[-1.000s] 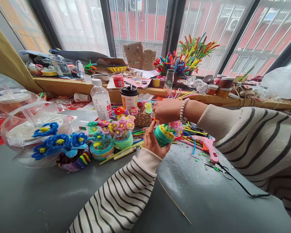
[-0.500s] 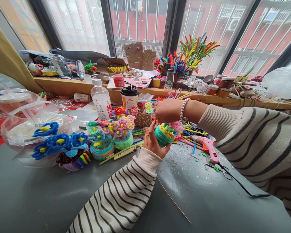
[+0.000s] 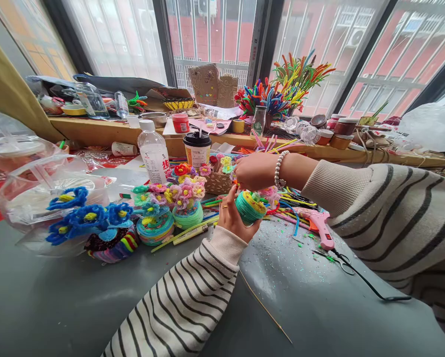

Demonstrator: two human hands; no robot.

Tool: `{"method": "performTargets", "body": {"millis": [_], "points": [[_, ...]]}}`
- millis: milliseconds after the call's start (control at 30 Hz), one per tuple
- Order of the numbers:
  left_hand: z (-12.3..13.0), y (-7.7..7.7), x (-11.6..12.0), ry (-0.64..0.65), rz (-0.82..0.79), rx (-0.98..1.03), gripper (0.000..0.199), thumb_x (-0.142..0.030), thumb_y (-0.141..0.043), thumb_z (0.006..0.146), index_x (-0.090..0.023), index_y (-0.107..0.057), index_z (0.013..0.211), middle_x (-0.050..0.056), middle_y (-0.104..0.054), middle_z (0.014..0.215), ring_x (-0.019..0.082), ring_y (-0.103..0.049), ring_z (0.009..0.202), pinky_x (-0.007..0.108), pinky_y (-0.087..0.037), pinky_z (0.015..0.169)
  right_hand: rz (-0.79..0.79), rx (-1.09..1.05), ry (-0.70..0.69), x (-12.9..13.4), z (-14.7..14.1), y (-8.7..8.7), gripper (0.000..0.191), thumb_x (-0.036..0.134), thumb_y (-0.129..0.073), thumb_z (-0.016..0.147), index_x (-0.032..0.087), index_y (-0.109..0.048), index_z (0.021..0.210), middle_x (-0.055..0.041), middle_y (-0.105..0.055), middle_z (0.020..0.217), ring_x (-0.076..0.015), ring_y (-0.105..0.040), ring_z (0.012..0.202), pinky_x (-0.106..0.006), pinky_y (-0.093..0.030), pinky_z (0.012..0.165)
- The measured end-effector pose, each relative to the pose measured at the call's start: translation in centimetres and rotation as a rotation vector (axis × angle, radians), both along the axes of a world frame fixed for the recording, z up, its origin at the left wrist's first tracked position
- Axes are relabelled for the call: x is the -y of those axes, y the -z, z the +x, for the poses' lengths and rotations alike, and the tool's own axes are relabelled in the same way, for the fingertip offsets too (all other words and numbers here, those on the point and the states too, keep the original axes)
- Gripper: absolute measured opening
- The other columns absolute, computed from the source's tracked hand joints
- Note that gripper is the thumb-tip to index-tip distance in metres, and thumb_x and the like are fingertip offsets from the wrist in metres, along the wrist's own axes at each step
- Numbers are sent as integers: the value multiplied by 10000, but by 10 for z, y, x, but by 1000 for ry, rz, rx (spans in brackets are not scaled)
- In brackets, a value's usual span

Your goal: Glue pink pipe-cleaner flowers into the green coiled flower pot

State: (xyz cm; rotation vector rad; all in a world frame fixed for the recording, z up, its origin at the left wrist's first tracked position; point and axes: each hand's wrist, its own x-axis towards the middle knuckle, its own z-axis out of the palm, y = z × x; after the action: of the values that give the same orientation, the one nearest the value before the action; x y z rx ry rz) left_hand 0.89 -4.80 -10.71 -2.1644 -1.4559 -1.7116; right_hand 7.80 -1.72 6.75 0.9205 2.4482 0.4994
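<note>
My left hand [image 3: 234, 218] is wrapped round a small teal pot [image 3: 248, 208], which is tilted and has a yellow rim and green stuff on top. Just above it, my right hand [image 3: 255, 169] is closed, its fingertips close to my left fingertips; a small orange-red bit shows between them, and what the right fingers pinch is too hidden to name. Pink fuzzy flowers [image 3: 270, 195] show right behind the pot. Left of my hands stand two finished-looking flower pots, one striped [image 3: 155, 229] and one mint green [image 3: 188, 216].
Blue flowers [image 3: 90, 214] lean over a dark striped basket at the left. A bottle [image 3: 153, 153] and a black-lidded cup [image 3: 197, 151] stand behind. On the right are a pink glue gun [image 3: 323, 232] and scissors [image 3: 343, 265]. A thin stick [image 3: 265, 308] lies in front.
The view has shifted very slightly. Both hands stay together at the teal pot, with the right hand a touch further left.
</note>
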Motion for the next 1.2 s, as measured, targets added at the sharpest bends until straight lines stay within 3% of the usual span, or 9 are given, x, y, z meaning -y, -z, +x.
{"method": "performTargets", "body": {"millis": [200,400,533,833,1000,1200], "points": [[-1,1,-1,-19,6,-4,900,-339,-675,555,-159,-169,1277,135,-503,1041,249,-527,918,415,-451,779,20,38,-78,-3,1,-1,189,161,-524,763,82,-637,891,-102,-628,916,-189,-526,921,-286,-416,702],[-1,2,-2,-16,12,-3,896,-355,-672,558,-142,-176,1274,141,-507,1031,252,-529,917,422,-451,786,35,9,-72,-2,1,-6,179,51,-516,727,95,-642,846,-93,-628,914,-187,-517,950,-282,-424,695],[-1,2,-1,-14,10,-2,900,-360,-672,560,-142,-174,1277,143,-502,1039,254,-531,913,423,-453,782,20,-22,15,0,-1,-6,127,123,-579,714,119,-653,818,-85,-636,903,-197,-536,929,-290,-426,670],[0,1,-1,-21,27,-15,890,-355,-663,564,-143,-172,1275,144,-501,1036,260,-522,937,418,-458,769,-15,-2,-38,-1,0,-5,153,200,-578,733,116,-646,841,-80,-618,941,-206,-497,1002,-281,-409,709],[0,2,-1,-22,21,-4,895,-359,-669,558,-143,-177,1274,146,-502,1037,259,-527,930,418,-457,771,-36,-27,24,2,-2,-9,158,182,-567,743,116,-651,859,-78,-622,947,-184,-528,951,-270,-404,711],[1,1,0,-22,19,-2,896,-370,-670,561,-158,-176,1277,142,-504,1039,256,-533,927,410,-460,763,-22,-112,9,-8,2,1,126,171,-570,732,102,-663,781,-74,-637,838,-163,-543,836,-261,-379,627]]}}
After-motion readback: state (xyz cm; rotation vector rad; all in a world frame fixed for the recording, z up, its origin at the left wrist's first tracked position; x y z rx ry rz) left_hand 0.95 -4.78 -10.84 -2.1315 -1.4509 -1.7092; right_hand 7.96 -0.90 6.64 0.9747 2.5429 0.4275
